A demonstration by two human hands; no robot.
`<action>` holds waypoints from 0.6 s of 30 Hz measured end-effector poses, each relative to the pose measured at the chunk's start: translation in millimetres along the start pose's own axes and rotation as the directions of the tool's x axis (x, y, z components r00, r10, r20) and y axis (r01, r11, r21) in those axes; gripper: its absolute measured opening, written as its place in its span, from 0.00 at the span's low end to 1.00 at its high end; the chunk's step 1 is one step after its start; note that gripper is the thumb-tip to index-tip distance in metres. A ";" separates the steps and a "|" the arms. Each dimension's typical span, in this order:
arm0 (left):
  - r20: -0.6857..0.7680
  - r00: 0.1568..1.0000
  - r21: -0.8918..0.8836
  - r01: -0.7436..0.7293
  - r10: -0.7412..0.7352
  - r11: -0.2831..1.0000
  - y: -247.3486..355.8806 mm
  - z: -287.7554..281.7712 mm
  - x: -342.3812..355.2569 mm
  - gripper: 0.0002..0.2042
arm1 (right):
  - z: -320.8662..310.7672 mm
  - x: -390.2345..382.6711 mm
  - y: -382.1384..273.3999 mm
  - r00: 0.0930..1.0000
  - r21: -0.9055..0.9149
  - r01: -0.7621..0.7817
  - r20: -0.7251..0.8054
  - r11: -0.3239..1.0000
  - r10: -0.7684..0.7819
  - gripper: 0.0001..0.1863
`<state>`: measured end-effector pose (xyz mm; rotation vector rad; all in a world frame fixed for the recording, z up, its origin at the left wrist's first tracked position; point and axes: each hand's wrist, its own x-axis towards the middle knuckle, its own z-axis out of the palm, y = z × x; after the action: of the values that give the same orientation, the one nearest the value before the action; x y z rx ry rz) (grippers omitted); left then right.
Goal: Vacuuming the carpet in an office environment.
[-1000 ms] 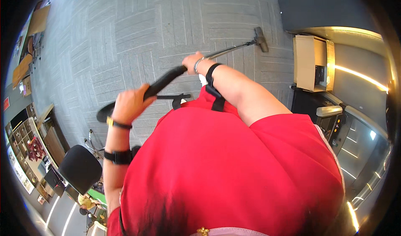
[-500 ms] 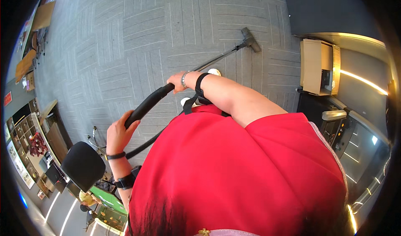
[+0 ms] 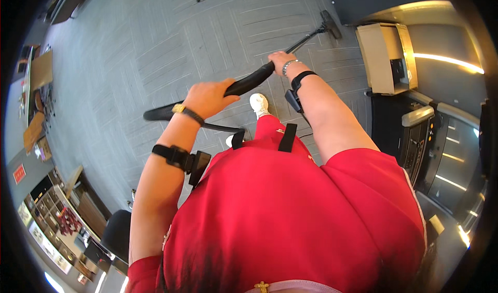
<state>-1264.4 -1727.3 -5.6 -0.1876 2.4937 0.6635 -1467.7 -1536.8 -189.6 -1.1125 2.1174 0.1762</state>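
Observation:
A black vacuum cleaner wand [image 3: 252, 80] slants from lower left to upper right in front of me. My left hand [image 3: 208, 97] is closed around its thick curved handle, where the hose [image 3: 161, 112] runs off to the left behind my wrist. Further along, my right hand [image 3: 281, 60] grips the wand, its fingers wrapped around the front of the handle. At the wand's far end the wide floor head [image 3: 330, 24] rests on the grey carpet [image 3: 150, 49], close to the dark wall panel at the upper right.
An open cardboard box [image 3: 377, 59] stands at the right, above a black machine with a glass panel [image 3: 446, 153]. A black chair [image 3: 116, 233] and wooden shelves [image 3: 52, 207] are at the lower left. My white shoe [image 3: 259, 104] shows below the wand.
Both hands have moved forward and to the right, pushing the vacuum wand. The floor head has slid up and right toward the dark wall panel. One foot has stepped forward.

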 end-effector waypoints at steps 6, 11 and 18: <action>0.164 0.964 0.136 -0.232 0.209 0.963 56.3 -6.9 49.9 0.22 | 13.1 -42.9 63.1 0.984 0.063 -0.133 -0.108 0.989 0.139 0.18; 0.221 0.912 0.177 -0.386 0.346 0.905 46.2 23.0 28.0 0.26 | 61.0 -71.6 33.7 0.955 0.087 -0.176 -0.226 0.981 0.191 0.18; 0.175 0.967 0.175 -0.214 0.184 0.961 -27.1 35.0 -93.6 0.25 | 89.2 -75.3 -102.9 0.990 0.009 -0.004 -0.142 1.000 0.006 0.22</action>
<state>-1162.0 -1734.1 8.2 0.1850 2.4239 0.4895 -1314.1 -1512.4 -184.3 -1.1442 2.2440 0.0919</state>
